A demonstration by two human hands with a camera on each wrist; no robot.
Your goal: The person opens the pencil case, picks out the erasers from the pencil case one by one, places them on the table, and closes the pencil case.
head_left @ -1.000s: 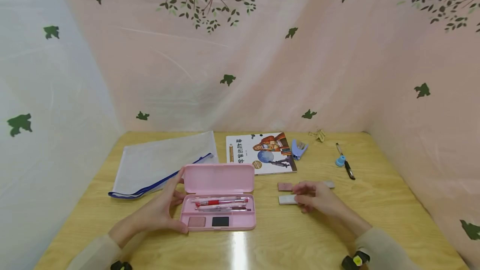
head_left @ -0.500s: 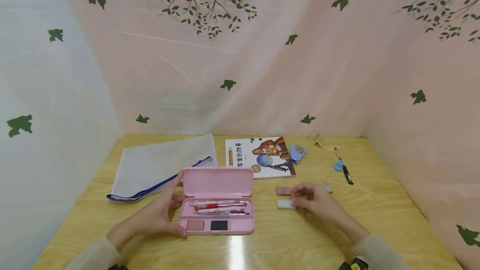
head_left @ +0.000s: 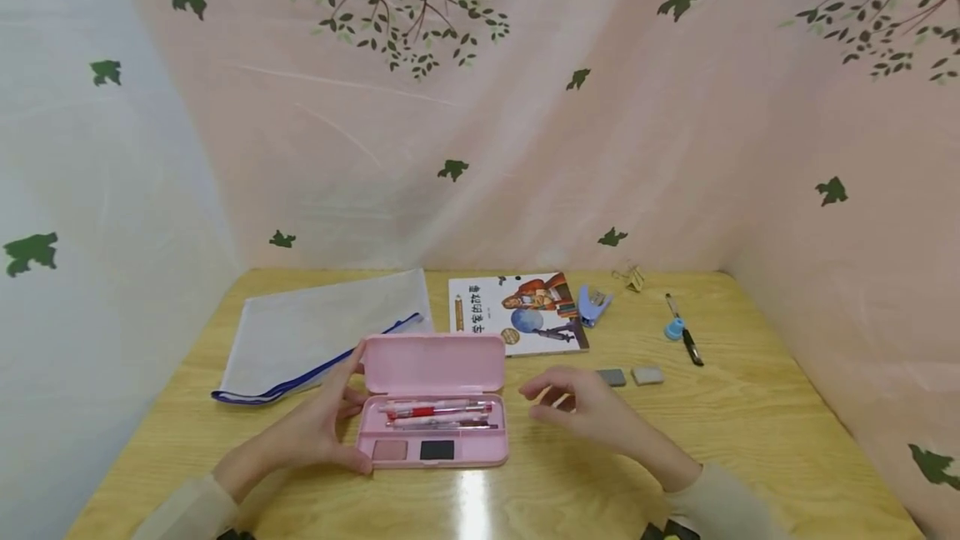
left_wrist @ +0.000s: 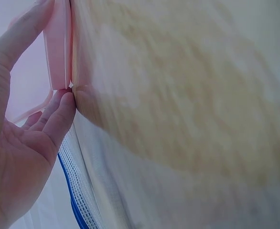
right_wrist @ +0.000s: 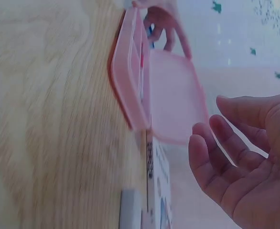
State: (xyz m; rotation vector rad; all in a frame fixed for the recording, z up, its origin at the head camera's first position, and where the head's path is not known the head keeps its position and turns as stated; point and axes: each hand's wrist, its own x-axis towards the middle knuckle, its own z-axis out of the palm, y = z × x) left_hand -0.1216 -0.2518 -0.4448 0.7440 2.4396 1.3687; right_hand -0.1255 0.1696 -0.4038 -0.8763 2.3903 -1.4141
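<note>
My left hand (head_left: 326, 423) spans the left end of an open pink pencil case (head_left: 491, 448), thumb at its front corner and fingers at the lid and hinge. Several pens (head_left: 438, 413) lie in its long back compartment; a pink block eraser (head_left: 390, 450) and a black one (head_left: 437, 450) sit in front. My right hand (head_left: 592, 411) hovers right of the case, fingers loosely bent, with nothing held in the right wrist view. A white eraser (head_left: 564, 401) shows between those fingers, down on the table. Beyond the hand lie a grey eraser (head_left: 611, 377) and a whitish one (head_left: 647, 375).
A white mesh zip bag (head_left: 322, 323) with blue edging lies at the back left. Behind the case is a picture book (head_left: 517, 315), beside it a light-blue punch-like tool (head_left: 594, 305). A gold binder clip (head_left: 634, 279), a black pen (head_left: 692, 347) and a small blue piece (head_left: 674, 329) lie right.
My right hand has moved left from the erasers toward the pencil case, uncovering the grey eraser. The pink eraser on the table is now hidden from view. My left hand stays on the case.
</note>
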